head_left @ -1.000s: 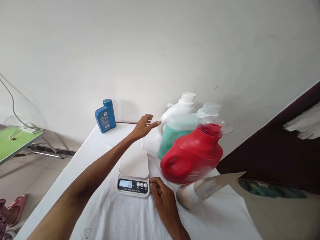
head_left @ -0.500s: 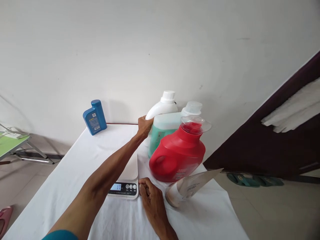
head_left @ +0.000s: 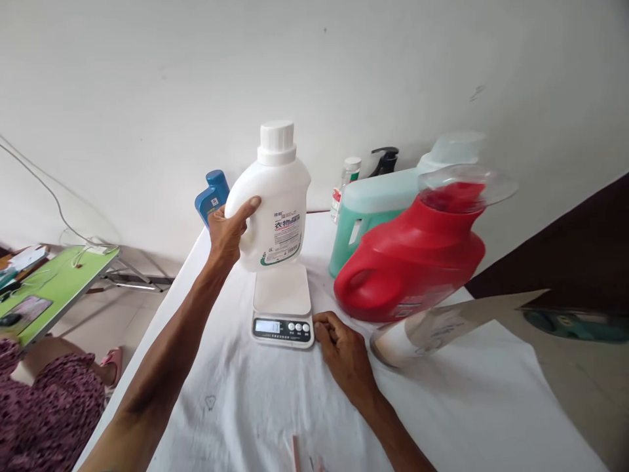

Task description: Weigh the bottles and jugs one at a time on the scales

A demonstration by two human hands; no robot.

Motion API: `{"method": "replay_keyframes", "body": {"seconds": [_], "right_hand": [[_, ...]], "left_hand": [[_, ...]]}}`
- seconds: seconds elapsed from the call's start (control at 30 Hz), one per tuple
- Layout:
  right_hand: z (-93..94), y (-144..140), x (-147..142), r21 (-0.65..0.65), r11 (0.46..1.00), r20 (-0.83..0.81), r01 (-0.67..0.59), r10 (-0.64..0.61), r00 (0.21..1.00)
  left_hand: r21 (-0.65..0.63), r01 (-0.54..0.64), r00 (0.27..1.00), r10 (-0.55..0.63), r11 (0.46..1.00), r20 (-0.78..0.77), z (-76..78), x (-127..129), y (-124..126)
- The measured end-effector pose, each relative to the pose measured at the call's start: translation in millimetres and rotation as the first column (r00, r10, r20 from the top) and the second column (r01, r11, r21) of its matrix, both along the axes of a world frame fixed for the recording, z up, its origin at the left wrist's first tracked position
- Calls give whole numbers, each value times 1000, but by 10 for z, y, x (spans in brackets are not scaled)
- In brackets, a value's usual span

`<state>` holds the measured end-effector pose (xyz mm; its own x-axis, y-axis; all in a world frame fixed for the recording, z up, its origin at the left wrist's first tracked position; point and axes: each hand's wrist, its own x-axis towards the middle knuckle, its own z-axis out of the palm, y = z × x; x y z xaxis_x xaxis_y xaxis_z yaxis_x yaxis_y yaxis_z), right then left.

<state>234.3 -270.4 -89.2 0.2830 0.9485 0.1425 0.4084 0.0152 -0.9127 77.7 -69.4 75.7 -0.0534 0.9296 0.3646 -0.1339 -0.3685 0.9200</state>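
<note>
Left hand [head_left: 230,229]: closed around the handle side of a white bottle [head_left: 276,210], holding it upright in the air just above the scale [head_left: 284,308].
Right hand [head_left: 344,344]: loosely curled, fingers bent under, holding nothing, resting on the desk [head_left: 236,406] right beside the scale's button panel.
White bottle: cap on, label facing the camera, not touching the scale's plate; a clear gap shows beneath it.
Scale: white, flat, its plate bare, its small display lit but too small to read.
Behind the scale: a blue bottle [head_left: 211,195] by the wall, partly hidden by the left hand.
Right of the scale: a green jug [head_left: 366,216], a red jug [head_left: 413,262] with a clear cap, and a clear cone-shaped piece [head_left: 442,326] lying on its side.
Behind the green jug: 2 small bottles, 1 with a black sprayer.
Progress: the white bottle is lifted and in place over the scale; it appears not yet set down, and the other containers stand off the scale.
</note>
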Motion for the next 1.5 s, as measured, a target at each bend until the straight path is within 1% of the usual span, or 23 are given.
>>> {"method": "replay_keyframes", "body": {"seconds": [0.07,0.17,0.23,0.33,0.43,0.6,0.77,0.83,0.9,0.97,1.03,1.1,1.17,1.23,1.3,1.37,1.43,1.5], "right_hand": [[2,-2,3,-28,1000,-4,-1,1,1000],[1,-8,3,-78,997,-20,2,-3,1000],[-4,-9,2,-92,996,-25,2,-4,1000],[-13,-5,3,-85,996,-10,7,-8,1000],[-10,-2,2,-76,997,-1,15,-16,1000],[21,-11,-6,-78,997,-43,25,-29,999],[44,-15,-8,-75,996,-44,47,-51,998],[59,-20,-11,-78,996,-44,44,-48,998],[79,-28,-20,-82,996,-45,42,-46,998],[99,-34,-33,-80,995,-35,56,-59,998],[113,-29,-49,-79,994,-15,75,-76,997],[119,-9,-64,-89,992,3,89,-89,996],[119,25,-75,-106,990,7,92,-92,996],[114,66,-81,-118,989,-12,89,-91,996],[104,100,-85,-107,990,-38,96,-100,994],[90,120,-88,-76,990,-43,115,-119,992],[73,123,-86,-40,991,-18,124,-125,992],[57,118,-74,-25,993,4,114,-114,993]], "left_hand": [[-13,10,1000,-10,1000,1,10,-163,-125],[-57,33,999,-33,998,4,-25,-316,-293],[-83,46,999,-46,996,8,-68,-365,-378],[-109,63,998,-61,992,17,-131,-369,-463],[-115,78,997,-76,990,28,-177,-317,-508],[-100,108,994,-105,989,36,-247,-232,-550],[-63,145,989,-142,987,50,-292,-258,-563],[-49,165,986,-163,985,29,-291,-295,-567],[-23,182,983,-183,983,-27,-293,-344,-574],[10,170,982,-169,985,-81,-329,-407,-583],[37,120,990,-117,992,-79,-427,-484,-587],[26,38,999,-37,999,-30,-600,-571,-586],[-44,-54,998,54,998,20,-828,-661,-587],[-141,-110,992,117,984,48,-1069,-741,-599],[-218,-115,990,130,969,55,-1275,-796,-629],[-254,-95,994,107,963,34,-1414,-821,-668],[-258,-74,997,75,963,-3,-1485,-820,-700],[-248,-64,997,54,967,-48,-1509,-803,-712]]}}
